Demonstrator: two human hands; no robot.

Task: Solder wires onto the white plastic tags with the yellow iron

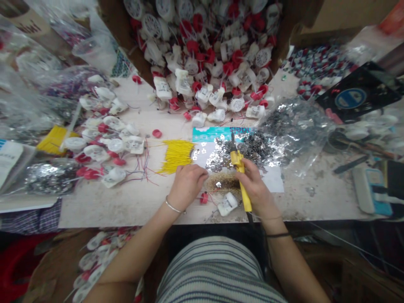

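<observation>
My right hand [257,185] is wrapped round the yellow handle of a soldering iron [245,191], whose dark tip points away from me over a pile of small shiny metal pieces [259,145]. At the left end of a brown, crusty pad [222,182], my left hand [188,183] has thumb and fingertips pinched together; anything between them is too small to make out. One small metal piece [218,184] lies on the pad. Just below sit a white plastic part [227,204] and a red cap [204,198] with thin wires. A bundle of yellow wires [178,155] lies beyond my left hand.
A large box of white and red plastic parts [208,54] stands at the back. More wired parts [107,145] lie at left. Right of the pile are a clear bag of metal pieces [296,130], a black box [360,92] and a power strip [370,189].
</observation>
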